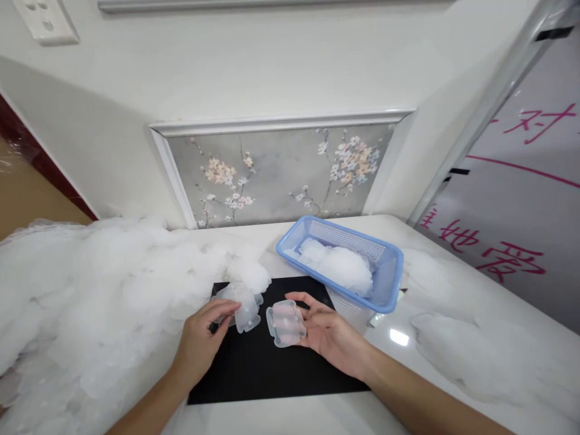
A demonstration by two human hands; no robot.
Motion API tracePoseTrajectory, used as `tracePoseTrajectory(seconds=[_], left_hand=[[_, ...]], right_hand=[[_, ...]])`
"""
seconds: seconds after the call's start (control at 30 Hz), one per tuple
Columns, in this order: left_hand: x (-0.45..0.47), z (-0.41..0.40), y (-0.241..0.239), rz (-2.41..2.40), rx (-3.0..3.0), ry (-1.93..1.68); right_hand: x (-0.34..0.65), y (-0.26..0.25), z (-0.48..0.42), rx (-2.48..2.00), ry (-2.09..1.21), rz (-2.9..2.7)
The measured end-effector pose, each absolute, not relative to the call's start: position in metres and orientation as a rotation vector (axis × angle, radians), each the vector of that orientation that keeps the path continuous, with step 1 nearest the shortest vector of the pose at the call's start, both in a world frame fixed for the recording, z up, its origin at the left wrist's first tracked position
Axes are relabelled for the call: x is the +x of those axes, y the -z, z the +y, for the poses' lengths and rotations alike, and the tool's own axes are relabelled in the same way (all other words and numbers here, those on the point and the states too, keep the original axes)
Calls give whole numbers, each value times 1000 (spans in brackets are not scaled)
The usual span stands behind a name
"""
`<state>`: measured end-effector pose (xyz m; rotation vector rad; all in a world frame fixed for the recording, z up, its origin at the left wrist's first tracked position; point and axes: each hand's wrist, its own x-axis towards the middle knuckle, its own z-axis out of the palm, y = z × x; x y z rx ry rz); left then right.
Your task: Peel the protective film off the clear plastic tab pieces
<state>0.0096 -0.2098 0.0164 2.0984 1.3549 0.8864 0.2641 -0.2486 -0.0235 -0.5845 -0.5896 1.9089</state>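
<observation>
My right hand [324, 329] holds a translucent plastic piece [286, 324] with a scalloped outline by its right edge, over a black mat [267, 374]. To the left, the fingers of my left hand [203, 335] pinch a similar translucent piece [248, 311] near its left side. Other translucent pieces seem to lie against it, and I cannot make out where one ends. The near end of a heap of whitish translucent pieces [113, 290] reaches the mat's upper left corner, just beyond my left hand.
A blue plastic basket [387, 275] with white translucent pieces inside stands at the mat's upper right. The marbled white table [453, 338] runs up to a wall with a framed floral panel [281, 175]. At right is a white sheet with pink writing [512, 181].
</observation>
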Motion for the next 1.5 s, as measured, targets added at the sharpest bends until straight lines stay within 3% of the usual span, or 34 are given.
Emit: tracePoseTrajectory(seconds=[0.63,0.97,1.5], left_hand=[[7,-209,-9,1216,2480,-776],[7,-212,-10,1180,2532,-706],[8,-213,-8,1034,2587,-731]], right_hand=[[262,22,-252,-592,-1848,-772],[265,22,-250,-870,-1433,-891],[265,22,-249,-845,-1483,-752]])
